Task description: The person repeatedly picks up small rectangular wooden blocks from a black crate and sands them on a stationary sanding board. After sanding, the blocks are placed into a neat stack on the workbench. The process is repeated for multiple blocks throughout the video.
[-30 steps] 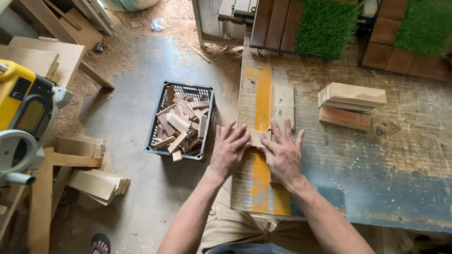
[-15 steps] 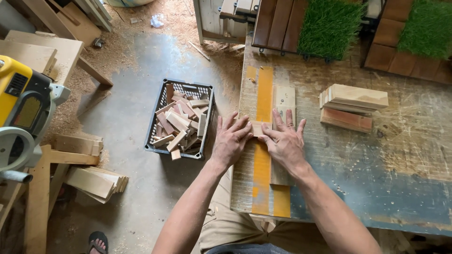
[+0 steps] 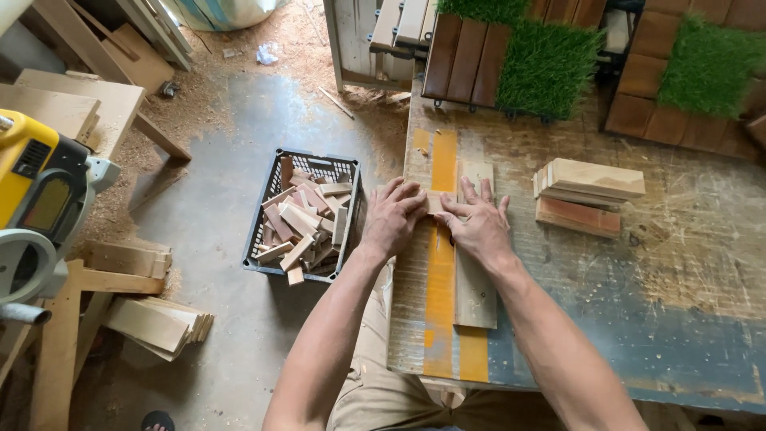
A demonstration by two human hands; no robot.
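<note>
While I scan from the left, I see a yellow saw (image 3: 36, 179) at the edge, loose boards (image 3: 155, 323) on the sawdusty floor, then a black crate (image 3: 307, 211) filled with short wood offcuts. Just right of it, my left hand (image 3: 391, 219) lies on the desk (image 3: 678, 263), its grip narrow, fingertips pinching the left end of a small wood block (image 3: 435, 203). My right hand (image 3: 479, 227) meets it from the other side, fingers spread flat, pressing the block and the long plank (image 3: 475, 279) beneath it. The block sits over the yellow stripe (image 3: 440, 271), near the desk's left edge. I judge this piece is being set, not finished. Farther right, a stack of cut boards (image 3: 589, 195) waits untouched; grass tiles (image 3: 550, 64) lie at the far side.
</note>
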